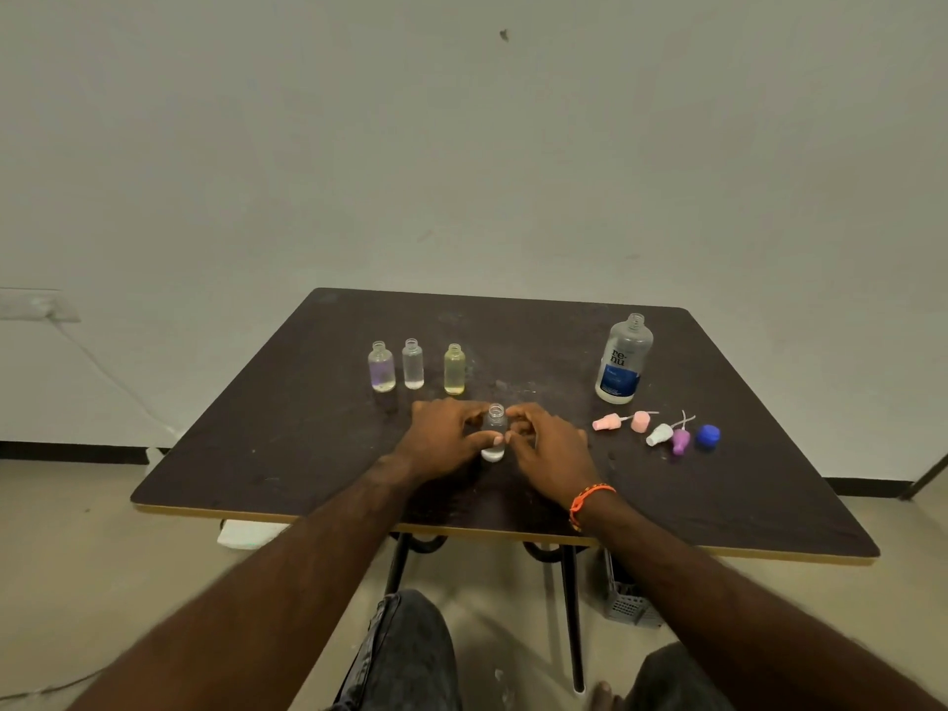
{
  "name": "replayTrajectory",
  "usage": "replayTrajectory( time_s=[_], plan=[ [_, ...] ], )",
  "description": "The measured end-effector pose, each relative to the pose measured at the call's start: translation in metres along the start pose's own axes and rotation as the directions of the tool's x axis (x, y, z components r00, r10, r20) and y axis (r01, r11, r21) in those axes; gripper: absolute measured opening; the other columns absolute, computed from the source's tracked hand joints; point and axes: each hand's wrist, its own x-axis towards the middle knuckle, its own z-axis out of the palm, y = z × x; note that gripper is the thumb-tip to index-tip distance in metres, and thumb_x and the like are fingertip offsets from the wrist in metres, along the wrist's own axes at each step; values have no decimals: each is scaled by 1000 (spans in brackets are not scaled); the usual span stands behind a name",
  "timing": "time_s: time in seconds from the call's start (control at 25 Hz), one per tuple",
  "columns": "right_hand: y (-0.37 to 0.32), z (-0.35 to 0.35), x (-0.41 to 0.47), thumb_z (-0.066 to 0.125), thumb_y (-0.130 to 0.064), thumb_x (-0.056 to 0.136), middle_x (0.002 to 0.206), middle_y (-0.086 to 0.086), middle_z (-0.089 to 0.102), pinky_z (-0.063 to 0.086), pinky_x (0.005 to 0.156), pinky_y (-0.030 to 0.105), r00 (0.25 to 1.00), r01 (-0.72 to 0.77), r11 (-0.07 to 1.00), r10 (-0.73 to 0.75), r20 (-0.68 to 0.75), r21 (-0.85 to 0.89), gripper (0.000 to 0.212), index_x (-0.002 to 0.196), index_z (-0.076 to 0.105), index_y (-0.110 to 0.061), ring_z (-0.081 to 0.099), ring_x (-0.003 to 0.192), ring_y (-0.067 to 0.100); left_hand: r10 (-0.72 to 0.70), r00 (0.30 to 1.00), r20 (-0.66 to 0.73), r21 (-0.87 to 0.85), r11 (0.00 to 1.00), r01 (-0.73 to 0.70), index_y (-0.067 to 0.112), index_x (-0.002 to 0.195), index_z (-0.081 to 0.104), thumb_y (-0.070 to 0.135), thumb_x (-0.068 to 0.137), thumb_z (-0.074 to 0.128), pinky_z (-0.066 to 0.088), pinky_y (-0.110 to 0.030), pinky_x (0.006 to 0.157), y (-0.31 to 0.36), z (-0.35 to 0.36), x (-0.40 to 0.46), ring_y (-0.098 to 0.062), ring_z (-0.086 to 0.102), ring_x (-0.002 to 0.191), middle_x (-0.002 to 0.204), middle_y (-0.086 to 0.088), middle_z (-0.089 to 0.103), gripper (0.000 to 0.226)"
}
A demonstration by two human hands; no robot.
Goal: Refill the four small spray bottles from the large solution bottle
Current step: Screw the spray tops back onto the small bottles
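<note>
A small clear spray bottle stands uncapped near the middle of the dark table. My left hand grips it from the left, thumb across its lower body. My right hand sits close on its right, fingers curled by the neck; whether they touch the bottle I cannot tell. Behind stand three more uncapped small bottles: a purple-tinted one, a clear one and a yellow one. The large solution bottle stands uncapped at the right rear.
Loose spray tops lie in a row at the right: two pink, a white and a purple, with a blue cap beside them. A grey crate sits under the table.
</note>
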Motion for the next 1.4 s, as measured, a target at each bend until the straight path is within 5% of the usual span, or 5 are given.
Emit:
replayTrajectory(
  time_s=[0.16,0.32,0.84,1.12,1.4],
  plan=[
    [24,-32,10,61,-37,92,112,-9,70,44,96,47,999,35,938,-47,-26,-344,28,119,62,-35,59,110,18,-37,999,-37,-4,999,37,44,125,68,74,84,50,46,-53,99,2,4,0,-9,70,101,102,15,78,53],
    [59,-76,23,62,-31,90,125,-2,66,34,94,45,999,-14,693,45,24,-720,35,125,62,-33,46,119,25,-41,998,-41,-50,998,38,41,130,69,67,89,57,41,-52,106,1,6,-1,-10,68,106,108,12,78,49],
    [76,-73,22,54,-30,96,111,-5,66,36,91,45,990,128,635,-36,137,-761,22,114,67,-32,44,109,20,-42,994,-105,-82,996,34,31,127,74,52,93,71,47,-41,104,7,7,-6,-5,70,104,108,13,79,40],
    [-2,-81,19,62,-36,94,92,-13,71,53,73,26,917,163,969,-218,-333,-185,15,103,68,-26,66,82,6,-75,994,-75,-24,997,73,36,127,71,71,86,54,46,-49,101,4,9,-5,-7,70,99,98,15,78,57],
    [-53,-74,14,77,-30,87,92,-13,73,55,72,13,925,127,931,13,-380,343,19,102,72,-20,69,84,-3,-104,992,-73,15,994,105,34,137,67,57,95,66,35,-41,99,9,5,-8,-16,65,114,112,8,77,48]
  ],
)
